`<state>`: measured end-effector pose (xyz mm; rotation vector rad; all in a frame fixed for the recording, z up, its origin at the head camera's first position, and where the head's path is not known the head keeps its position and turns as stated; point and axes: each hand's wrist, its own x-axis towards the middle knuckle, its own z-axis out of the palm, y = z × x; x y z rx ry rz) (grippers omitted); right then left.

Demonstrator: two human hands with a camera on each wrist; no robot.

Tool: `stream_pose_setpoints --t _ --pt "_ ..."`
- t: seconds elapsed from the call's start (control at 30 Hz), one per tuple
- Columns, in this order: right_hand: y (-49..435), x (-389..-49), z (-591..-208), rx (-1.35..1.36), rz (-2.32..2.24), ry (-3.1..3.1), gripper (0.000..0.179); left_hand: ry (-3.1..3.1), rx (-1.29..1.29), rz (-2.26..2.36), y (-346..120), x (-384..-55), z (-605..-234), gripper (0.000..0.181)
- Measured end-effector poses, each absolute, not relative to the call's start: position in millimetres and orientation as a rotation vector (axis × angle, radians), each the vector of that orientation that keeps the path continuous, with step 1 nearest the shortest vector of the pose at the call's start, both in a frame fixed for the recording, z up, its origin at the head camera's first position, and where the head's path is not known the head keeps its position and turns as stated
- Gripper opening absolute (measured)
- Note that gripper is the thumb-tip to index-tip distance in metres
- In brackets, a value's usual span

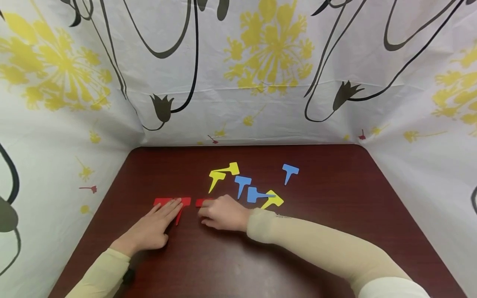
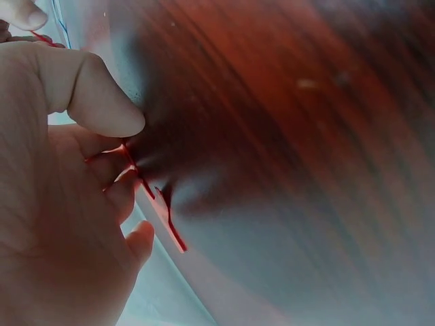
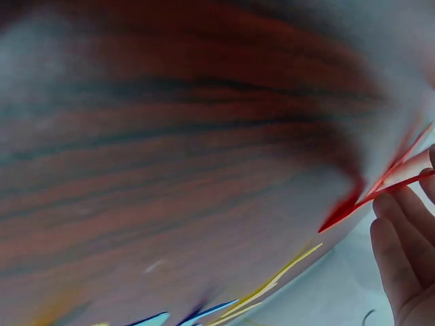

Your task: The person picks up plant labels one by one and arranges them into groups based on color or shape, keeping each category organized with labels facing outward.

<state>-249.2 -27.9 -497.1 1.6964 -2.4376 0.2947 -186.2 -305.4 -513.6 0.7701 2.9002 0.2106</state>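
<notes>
My left hand (image 1: 150, 229) lies with fingers extended over red T-shaped plant labels (image 1: 186, 201) at the table's left middle; their heads form a row, and one narrow stem points toward me. In the left wrist view, the edge of a red label (image 2: 175, 234) shows beyond the fingers. Just to the right, my right hand (image 1: 225, 213) curls its fingers and pinches another red plant label (image 1: 199, 203), mostly covered by the hand. Its edge lies along the fingertips (image 3: 391, 207) in the right wrist view.
Beyond my right hand lie yellow labels (image 1: 217, 178) and blue labels (image 1: 243, 182), some overlapping. One blue label (image 1: 290, 170) sits apart, farther right. A flower-printed white curtain (image 1: 238, 120) borders the dark wooden table (image 1: 335, 186) at the back and sides.
</notes>
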Motion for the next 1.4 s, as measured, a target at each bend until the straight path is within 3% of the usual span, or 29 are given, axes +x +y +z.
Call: stream_pose_setpoints --t 0.27,0.63,1.4 --pt "-38 -245 -508 1.727 0.102 -2.365 0.013 2.900 0.757 0.208 -304 -186 -517 0.086" --pt "-24 -256 -515 1.535 0.085 -2.560 0.042 2.907 0.769 0.218 -298 -188 -514 0.085" --pt "-33 -261 -518 1.520 0.076 -2.589 0.041 2.902 0.740 0.187 -302 -188 -516 0.086"
